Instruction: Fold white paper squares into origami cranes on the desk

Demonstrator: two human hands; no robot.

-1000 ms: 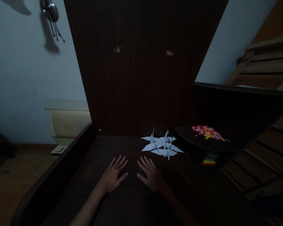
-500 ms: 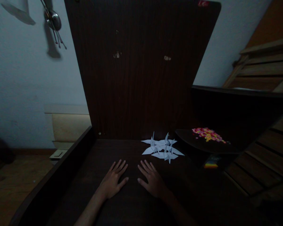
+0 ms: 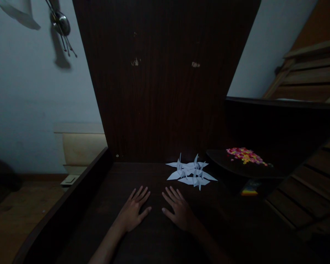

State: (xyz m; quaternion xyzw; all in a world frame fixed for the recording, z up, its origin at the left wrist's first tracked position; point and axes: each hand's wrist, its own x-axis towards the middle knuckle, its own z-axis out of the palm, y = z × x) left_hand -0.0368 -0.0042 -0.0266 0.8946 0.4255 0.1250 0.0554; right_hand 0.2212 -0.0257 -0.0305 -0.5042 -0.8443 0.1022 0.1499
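Observation:
My left hand (image 3: 133, 211) lies flat on the dark wooden desk (image 3: 151, 244), fingers spread and holding nothing. Level with it, my right hand (image 3: 178, 209) also rests palm down with its fingers apart, and a strip of desk separates the two thumbs. Just beyond my right fingertips sits a cluster of several white folded paper cranes (image 3: 191, 173), their wings overlapping. Neither hand touches them.
A dark back panel (image 3: 162, 95) rises behind the desk. To the right, a low shelf (image 3: 222, 165) bears a heap of small pink, red and yellow pieces (image 3: 247, 155). Under it is a yellow-and-orange item (image 3: 249, 192). A raised side board (image 3: 66, 200) edges the left.
The view has shifted very slightly. My hands and the paper cranes stay where they were on the desk.

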